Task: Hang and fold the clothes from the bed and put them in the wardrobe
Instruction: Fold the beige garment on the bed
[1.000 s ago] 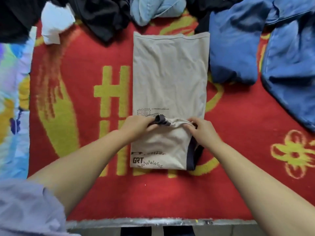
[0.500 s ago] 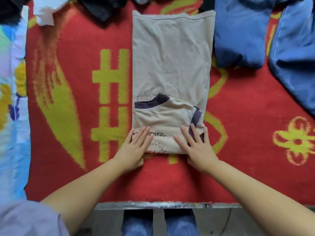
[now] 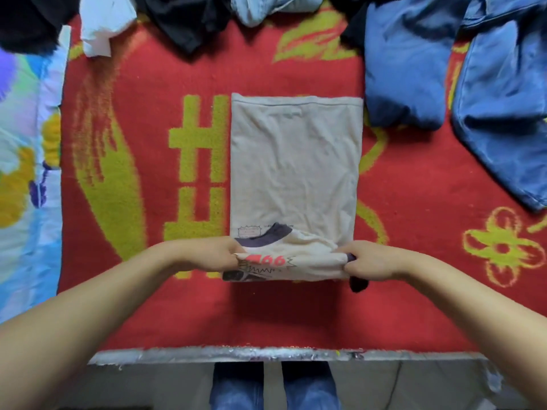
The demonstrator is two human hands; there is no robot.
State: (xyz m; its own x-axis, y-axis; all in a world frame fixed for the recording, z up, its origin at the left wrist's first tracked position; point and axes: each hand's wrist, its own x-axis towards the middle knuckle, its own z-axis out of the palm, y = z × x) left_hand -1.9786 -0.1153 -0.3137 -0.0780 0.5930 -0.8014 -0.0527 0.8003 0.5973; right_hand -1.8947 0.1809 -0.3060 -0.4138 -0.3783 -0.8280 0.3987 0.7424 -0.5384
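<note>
Beige cotton T-shirt with dark navy trim (image 3: 296,161), folded into a long rectangle, lying flat on the red woven blanket with yellow motifs (image 3: 142,306) that covers the bed, midway between its left and right edges. The shirt's near end, bearing a red and black print, is raised off the blanket. Left hand (image 3: 216,255) pinches the near left corner of the shirt, fingers curled on the cloth. Right hand (image 3: 365,261) grips the near right corner likewise. Along the far edge: white cloth (image 3: 103,28), black garments (image 3: 189,22), pale denim piece (image 3: 266,7). At the far right corner: blue jacket (image 3: 444,63).
</note>
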